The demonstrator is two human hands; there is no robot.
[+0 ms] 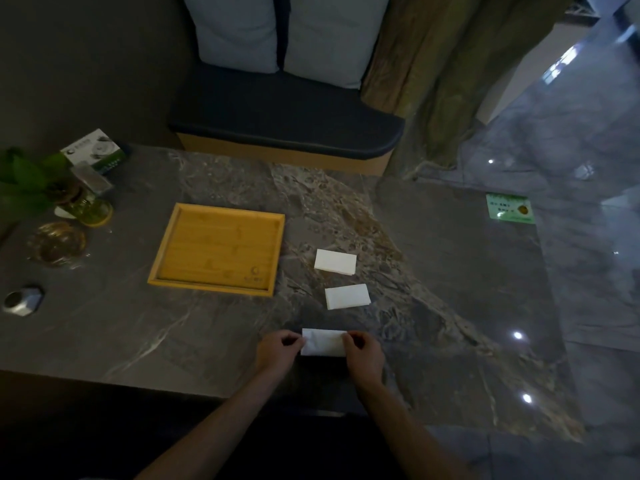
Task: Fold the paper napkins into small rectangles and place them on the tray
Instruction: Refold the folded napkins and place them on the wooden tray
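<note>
A white paper napkin (323, 342) lies near the table's front edge, folded to a narrow strip. My left hand (278, 351) pinches its left end and my right hand (363, 355) pinches its right end. Two more folded white napkins rest on the table beyond my hands: a nearer folded napkin (347, 296) and a farther folded napkin (335, 261). The square bamboo tray (218, 249) sits to the left of them with nothing in it.
At the far left stand a plant in a yellow glass jar (81, 206), a printed box (95, 152), a glass ashtray (59, 242) and a small metal object (22, 301). A green sticker (509, 208) lies at the right. A cushioned bench (287, 123) stands behind the dark marble table (450, 271).
</note>
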